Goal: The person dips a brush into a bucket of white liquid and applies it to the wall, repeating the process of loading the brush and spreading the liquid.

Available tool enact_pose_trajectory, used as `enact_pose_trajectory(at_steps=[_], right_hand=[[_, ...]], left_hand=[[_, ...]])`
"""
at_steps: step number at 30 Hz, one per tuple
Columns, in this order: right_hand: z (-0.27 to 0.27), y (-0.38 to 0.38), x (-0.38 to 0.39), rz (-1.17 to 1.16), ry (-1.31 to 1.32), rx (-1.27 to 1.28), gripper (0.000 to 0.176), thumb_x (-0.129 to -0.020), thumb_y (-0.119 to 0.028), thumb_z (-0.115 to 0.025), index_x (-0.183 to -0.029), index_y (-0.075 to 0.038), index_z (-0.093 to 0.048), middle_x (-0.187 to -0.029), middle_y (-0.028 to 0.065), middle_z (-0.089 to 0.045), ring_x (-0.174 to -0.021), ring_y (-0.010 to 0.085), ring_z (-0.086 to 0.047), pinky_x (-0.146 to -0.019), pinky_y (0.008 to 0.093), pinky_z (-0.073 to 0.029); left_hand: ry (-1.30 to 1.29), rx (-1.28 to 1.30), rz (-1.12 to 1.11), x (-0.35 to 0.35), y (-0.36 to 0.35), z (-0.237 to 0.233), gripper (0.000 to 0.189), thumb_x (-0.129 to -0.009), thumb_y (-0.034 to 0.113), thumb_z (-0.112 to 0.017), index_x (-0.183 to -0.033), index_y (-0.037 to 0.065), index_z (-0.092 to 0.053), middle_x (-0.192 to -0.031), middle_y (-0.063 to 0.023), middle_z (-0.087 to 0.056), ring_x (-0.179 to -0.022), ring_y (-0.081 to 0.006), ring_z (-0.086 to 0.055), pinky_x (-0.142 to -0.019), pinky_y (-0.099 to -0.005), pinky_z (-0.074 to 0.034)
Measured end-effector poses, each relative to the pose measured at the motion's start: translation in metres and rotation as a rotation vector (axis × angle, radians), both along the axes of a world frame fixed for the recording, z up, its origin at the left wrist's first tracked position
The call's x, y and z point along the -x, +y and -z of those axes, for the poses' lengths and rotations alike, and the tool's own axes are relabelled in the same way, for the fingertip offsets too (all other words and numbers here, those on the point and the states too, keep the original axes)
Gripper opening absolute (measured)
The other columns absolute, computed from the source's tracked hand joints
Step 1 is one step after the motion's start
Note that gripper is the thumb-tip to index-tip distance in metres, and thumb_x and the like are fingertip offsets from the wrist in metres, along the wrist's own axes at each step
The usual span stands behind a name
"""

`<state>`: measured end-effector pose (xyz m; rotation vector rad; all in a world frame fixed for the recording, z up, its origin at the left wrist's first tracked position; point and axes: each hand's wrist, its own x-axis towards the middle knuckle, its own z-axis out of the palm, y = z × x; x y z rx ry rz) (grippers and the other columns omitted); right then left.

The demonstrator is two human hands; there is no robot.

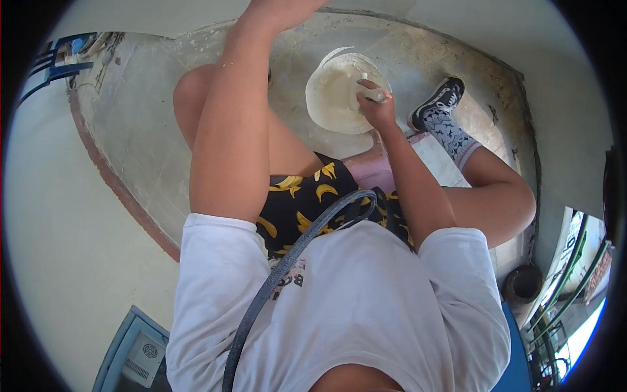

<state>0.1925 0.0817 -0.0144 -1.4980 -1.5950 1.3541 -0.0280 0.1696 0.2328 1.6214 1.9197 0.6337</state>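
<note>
My right hand (375, 108) is closed round a pale tool handle (374, 95) with small orange marks. The hand is over the right side of a round white bucket (313, 98), which holds a whitish, creamy substance. The tool's far end is too unclear to name. My left arm stretches up past the bucket's left side, and my left hand (290, 12) is at the top edge of the view, near the pale wall (366, 8). Its fingers are cut off by the frame, so what it touches cannot be seen.
A pink seat (372, 171) stands between my legs on the stained floor (147, 98). My shoe (439, 103) is right of the bucket. A grey hose-like strap (277, 271) crosses my shirt. Blue metal bars (64, 70) are far left; a dark pot (524, 284) is lower right.
</note>
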Motion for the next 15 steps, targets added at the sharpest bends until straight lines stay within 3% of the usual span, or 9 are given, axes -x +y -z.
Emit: enact_pose_trajectory(at_steps=[3,5,15], right_hand=[[0.005,-0.001,0.005,-0.013,0.031,0.037,0.030,-0.079,-0.010,-0.068,-0.110,-0.006,-0.068,-0.070,0.0066,-0.066,-0.060,0.0094,-0.060,-0.058,0.0278,-0.049],[0.007,-0.002,0.007,-0.007,0.030,0.060,0.031,-0.079,-0.009,-0.068,-0.110,-0.005,-0.068,-0.069,0.0066,-0.066,-0.059,0.0093,-0.060,-0.058,0.0277,-0.049],[0.013,-0.002,0.011,-0.027,-0.046,0.018,0.031,-0.079,-0.008,-0.067,-0.110,-0.006,-0.069,-0.061,0.0070,-0.063,-0.055,0.0102,-0.060,-0.055,0.0291,-0.049]], left_hand=[[-0.020,-0.064,0.012,0.011,-0.007,0.003,0.036,-0.080,0.021,-0.070,-0.108,-0.002,-0.064,-0.089,-0.0202,-0.066,-0.080,-0.0237,-0.064,-0.074,-0.0343,-0.050],[0.025,-0.243,0.096,0.016,-0.012,0.006,0.036,-0.080,0.021,-0.070,-0.106,-0.002,-0.065,-0.094,-0.0223,-0.066,-0.085,-0.0259,-0.064,-0.078,-0.0353,-0.050],[0.045,-0.045,-0.003,0.013,-0.031,-0.010,0.039,-0.082,0.022,-0.068,-0.113,-0.003,-0.062,-0.108,-0.0233,-0.064,-0.096,-0.0311,-0.063,-0.086,-0.0371,-0.048]])
